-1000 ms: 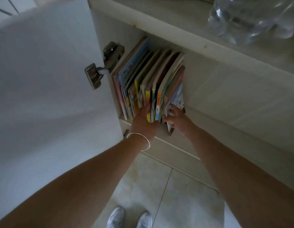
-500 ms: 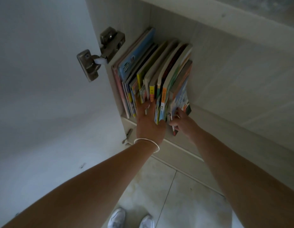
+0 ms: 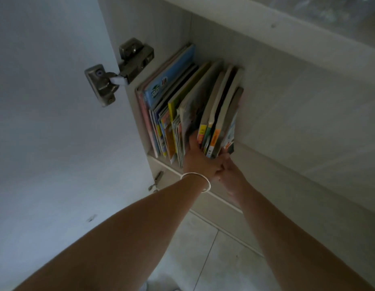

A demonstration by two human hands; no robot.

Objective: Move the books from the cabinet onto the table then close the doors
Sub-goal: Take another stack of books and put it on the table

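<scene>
Fingers of the left hand (image 3: pixel 200 160) are pushed into a gap in the row of books (image 3: pixel 190 114), which stands upright inside the open cabinet (image 3: pixel 277 106). A right-hand bundle (image 3: pixel 219 122) is gripped between left hand and right hand (image 3: pixel 230 175). The first lift-out is judged to be in hand. Next, this bundle must be drawn clear without dragging its neighbours; the door (image 3: pixel 45 122) is left open.

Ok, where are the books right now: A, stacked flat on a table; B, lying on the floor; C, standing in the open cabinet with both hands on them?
C: the books stand in the cabinet, left hand and right hand at their lower edge.
</scene>
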